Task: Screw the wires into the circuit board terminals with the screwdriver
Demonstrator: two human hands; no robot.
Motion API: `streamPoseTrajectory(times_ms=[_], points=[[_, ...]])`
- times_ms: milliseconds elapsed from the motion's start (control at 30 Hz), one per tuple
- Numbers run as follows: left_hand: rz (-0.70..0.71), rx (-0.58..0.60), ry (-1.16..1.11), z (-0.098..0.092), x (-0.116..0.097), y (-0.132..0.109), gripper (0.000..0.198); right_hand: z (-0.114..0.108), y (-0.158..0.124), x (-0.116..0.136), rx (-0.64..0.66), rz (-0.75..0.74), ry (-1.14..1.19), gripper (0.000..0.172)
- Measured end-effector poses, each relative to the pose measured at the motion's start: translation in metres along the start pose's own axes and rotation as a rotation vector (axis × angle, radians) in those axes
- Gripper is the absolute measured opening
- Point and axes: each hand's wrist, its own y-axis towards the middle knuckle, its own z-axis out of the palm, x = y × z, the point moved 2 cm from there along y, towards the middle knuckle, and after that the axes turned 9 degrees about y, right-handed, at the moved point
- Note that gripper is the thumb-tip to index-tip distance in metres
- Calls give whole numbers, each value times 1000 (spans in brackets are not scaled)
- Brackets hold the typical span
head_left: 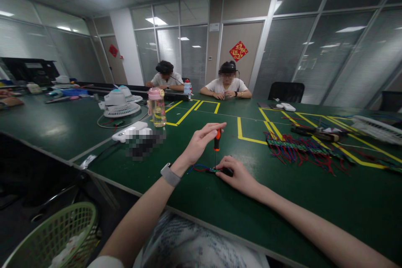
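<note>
A screwdriver (217,143) with an orange and black handle stands upright, its tip down at a small green circuit board (212,170) on the table. My left hand (202,140) is at the top of the handle, its fingers stretched across it and the thumb side against it. My right hand (235,174) presses on the table beside the shaft, with fingertips closed at the board and a dark piece partly under them. Red and blue wires (198,168) run left from the board. My fingers hide part of the board.
Wired circuit boards (301,146) lie in a row at right. At left are a pink-lided bottle (157,106), white fan parts (121,102) and a white power strip (132,131). Two people (226,86) sit across the green table (188,197). A green basket (59,226) stands below left.
</note>
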Motion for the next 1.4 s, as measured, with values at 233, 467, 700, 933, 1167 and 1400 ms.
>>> streamPoseTrajectory(times_ms=[233, 467, 700, 933, 1167, 1400], points=[[-29, -34, -58, 2, -1, 2, 40, -1, 0, 0, -10, -22, -4, 8], [34, -121, 154, 0, -2, 0, 30, -1, 1, 4, -1, 3, -14, 8], [5, -137, 127, -1, -5, 1, 28, -1, 1, 3, 2, 6, -8, 9], [-63, -88, -28, 1, 0, 1, 41, -1, 0, 1, 2, 1, -5, 9], [-45, -74, -29, 1, -4, 1, 38, -1, -1, 1, 3, 1, -16, 11], [-14, -128, 110, -1, -3, 1, 35, -1, 0, 4, 0, 4, -15, 12]])
